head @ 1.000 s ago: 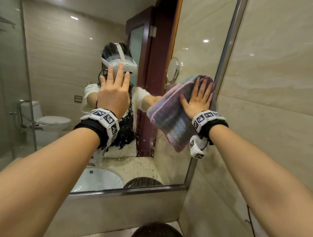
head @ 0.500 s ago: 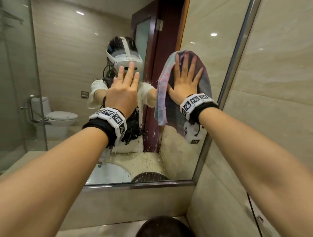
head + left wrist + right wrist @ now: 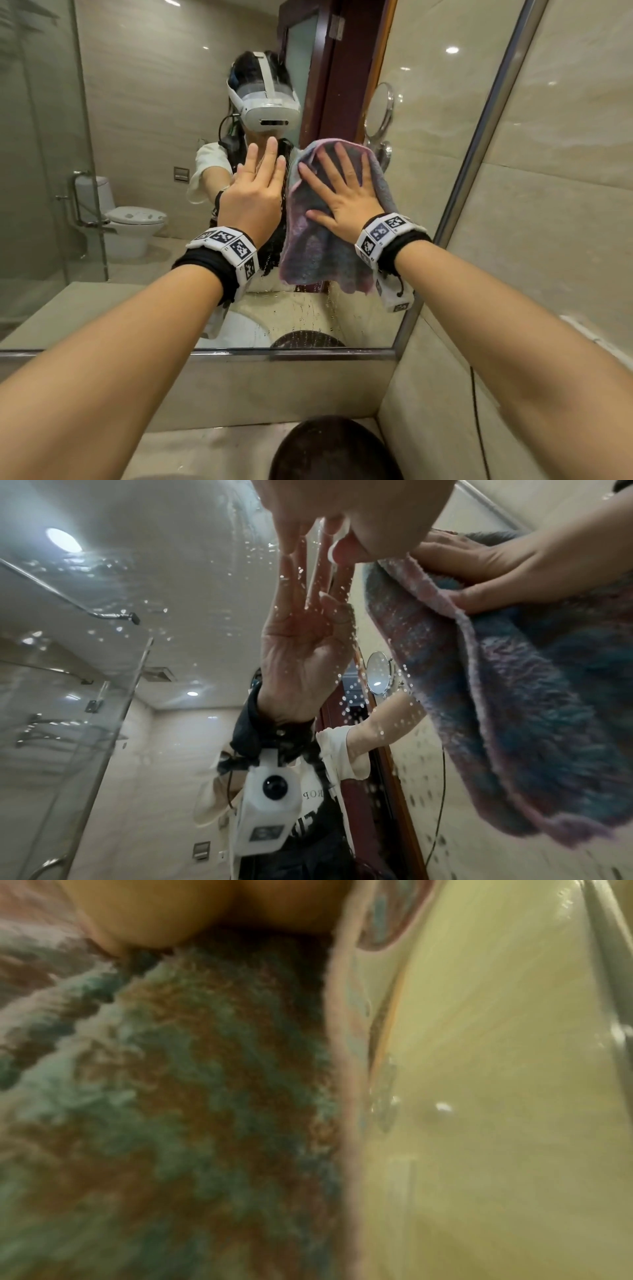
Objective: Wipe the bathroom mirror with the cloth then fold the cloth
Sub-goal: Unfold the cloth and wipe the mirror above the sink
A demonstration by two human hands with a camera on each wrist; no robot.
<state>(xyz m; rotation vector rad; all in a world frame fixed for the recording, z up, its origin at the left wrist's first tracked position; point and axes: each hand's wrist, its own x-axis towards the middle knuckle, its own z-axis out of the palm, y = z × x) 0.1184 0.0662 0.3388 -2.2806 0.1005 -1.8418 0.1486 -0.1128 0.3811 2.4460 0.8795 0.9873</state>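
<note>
A fluffy pink and blue cloth [image 3: 318,253] hangs flat against the bathroom mirror [image 3: 144,113]. My right hand [image 3: 342,195] presses it to the glass with spread, straight fingers. My left hand [image 3: 260,192] is just left of the cloth, fingers straight, with its fingertips [image 3: 291,545] on the wet glass. Water drops dot the mirror [image 3: 154,588] around that hand. The cloth [image 3: 514,696] fills the right of the left wrist view, under my right hand [image 3: 496,564]. In the blurred right wrist view the cloth [image 3: 171,1096] covers most of the picture.
The mirror's metal frame [image 3: 479,137] runs along its right side, with a tiled wall [image 3: 565,171] beyond. A stone counter [image 3: 212,452] with a dark round bowl [image 3: 335,448] lies below. The glass reflects a toilet, a shower screen, a round shaving mirror and a person in a headset.
My right hand has slid the cloth down and to the left across the mirror, close beside my left hand. The left hand stays on the glass.
</note>
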